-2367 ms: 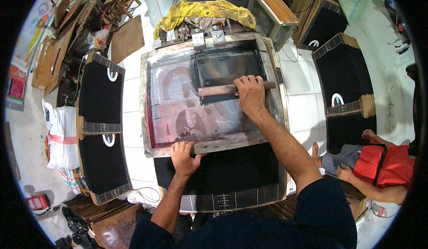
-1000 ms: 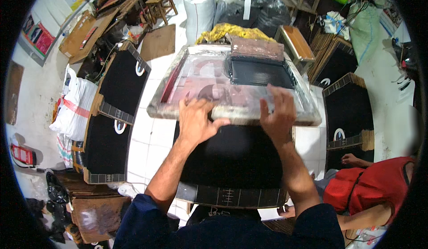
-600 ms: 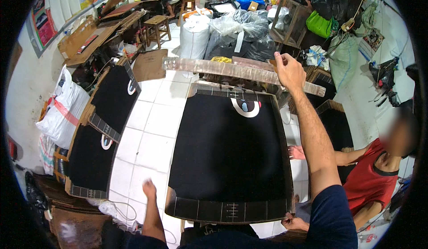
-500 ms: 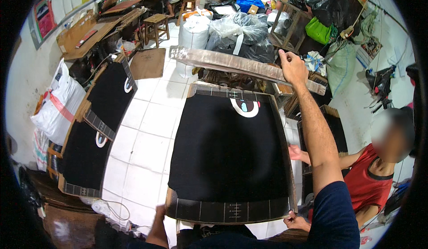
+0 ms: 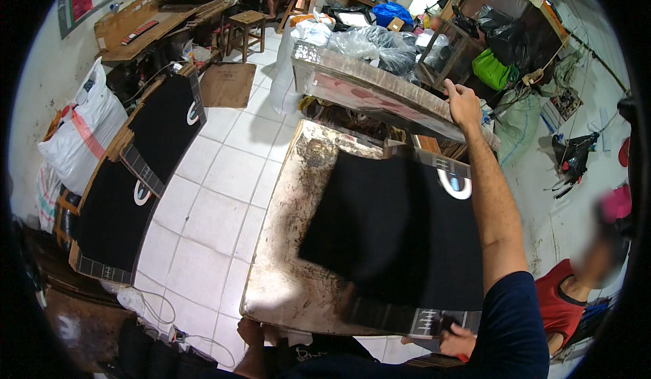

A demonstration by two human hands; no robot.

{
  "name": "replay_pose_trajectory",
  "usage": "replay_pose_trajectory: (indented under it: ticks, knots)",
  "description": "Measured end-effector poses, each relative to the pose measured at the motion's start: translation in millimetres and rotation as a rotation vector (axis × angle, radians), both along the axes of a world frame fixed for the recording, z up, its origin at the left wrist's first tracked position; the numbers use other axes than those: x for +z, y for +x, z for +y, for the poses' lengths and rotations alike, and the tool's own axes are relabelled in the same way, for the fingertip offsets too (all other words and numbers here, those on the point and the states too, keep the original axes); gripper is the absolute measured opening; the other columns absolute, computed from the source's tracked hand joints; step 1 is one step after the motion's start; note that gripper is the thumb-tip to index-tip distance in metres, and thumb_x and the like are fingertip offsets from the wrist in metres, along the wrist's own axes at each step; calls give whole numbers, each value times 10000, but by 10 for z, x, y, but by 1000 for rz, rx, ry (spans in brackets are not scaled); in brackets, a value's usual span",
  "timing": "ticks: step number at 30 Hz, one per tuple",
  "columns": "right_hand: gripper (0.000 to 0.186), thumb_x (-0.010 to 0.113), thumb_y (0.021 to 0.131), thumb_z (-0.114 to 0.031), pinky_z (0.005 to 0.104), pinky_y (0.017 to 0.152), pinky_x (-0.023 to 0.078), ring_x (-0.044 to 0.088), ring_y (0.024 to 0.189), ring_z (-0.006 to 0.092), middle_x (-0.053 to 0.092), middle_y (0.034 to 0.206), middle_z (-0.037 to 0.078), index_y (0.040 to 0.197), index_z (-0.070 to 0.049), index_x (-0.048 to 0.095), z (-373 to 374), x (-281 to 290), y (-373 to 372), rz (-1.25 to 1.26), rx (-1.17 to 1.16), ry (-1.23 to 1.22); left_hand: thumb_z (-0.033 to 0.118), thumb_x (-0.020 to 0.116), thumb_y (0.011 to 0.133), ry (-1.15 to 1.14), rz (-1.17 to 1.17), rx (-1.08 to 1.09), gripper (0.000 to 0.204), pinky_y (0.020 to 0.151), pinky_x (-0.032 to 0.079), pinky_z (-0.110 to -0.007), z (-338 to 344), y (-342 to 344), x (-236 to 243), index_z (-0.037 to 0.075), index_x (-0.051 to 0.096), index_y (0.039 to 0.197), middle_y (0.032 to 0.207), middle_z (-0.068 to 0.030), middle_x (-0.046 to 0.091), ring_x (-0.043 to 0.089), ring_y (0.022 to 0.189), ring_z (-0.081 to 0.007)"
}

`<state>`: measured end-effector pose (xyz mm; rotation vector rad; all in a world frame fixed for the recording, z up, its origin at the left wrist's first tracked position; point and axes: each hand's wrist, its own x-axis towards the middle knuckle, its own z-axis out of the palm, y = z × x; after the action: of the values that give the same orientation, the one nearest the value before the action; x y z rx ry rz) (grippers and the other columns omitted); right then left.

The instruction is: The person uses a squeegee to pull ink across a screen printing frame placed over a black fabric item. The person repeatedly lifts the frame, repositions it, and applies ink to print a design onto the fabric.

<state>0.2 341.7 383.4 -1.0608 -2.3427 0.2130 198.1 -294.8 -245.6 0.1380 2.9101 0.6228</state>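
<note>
High over the far side of the worktable (image 5: 285, 243), my right hand (image 5: 464, 106) grips the right part of a raised, tilted screen-printing frame (image 5: 373, 80). The frame has brown, worn edges and a pale mesh with reddish shapes. My left hand (image 5: 251, 331) is low at the table's near left corner; its fingers are mostly hidden. A board with black cloth (image 5: 400, 236) lies slanted over the right of the stained tabletop. The cloth bears a printed eye (image 5: 454, 183). A co-worker's hand (image 5: 458, 342) is at the board's near edge.
The co-worker in a red top (image 5: 559, 287) is at the right. More cloth-covered boards (image 5: 112, 236) stand along the left, beside a white sack (image 5: 85, 135). Plastic bags (image 5: 380, 46) and a wooden stool (image 5: 245, 31) are farther back. A cable (image 5: 163, 311) lies on the tiled floor.
The board with black cloth has slid and turned to the right, baring the table's left part. The screen frame has tilted, showing its mesh. My left hand stays near the table corner.
</note>
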Motion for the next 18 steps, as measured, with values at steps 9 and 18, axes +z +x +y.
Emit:
replay_pose_trajectory:
  ticks: [9, 18]
  knots:
    - [588, 515, 970, -660, 458, 994, 508, 697, 1156, 374, 780, 1120, 155, 1105, -176, 820, 86, 21, -43, -33, -14, 7, 238, 709, 917, 199, 35, 257, 196, 694, 525, -548, -143, -134, -103, 56, 696, 848, 829, -183, 699, 665, 773, -422]
    - [604, 517, 950, -681, 476, 1035, 499, 673, 1215, 383, 746, 1240, 181, 1182, -201, 803, 84, 49, -49, -75, -20, 29, 376, 638, 1013, -100, 294, 327, 348, 676, 503, -561, -519, -1741, 1414, 60, 757, 928, 867, -226, 734, 693, 772, -461]
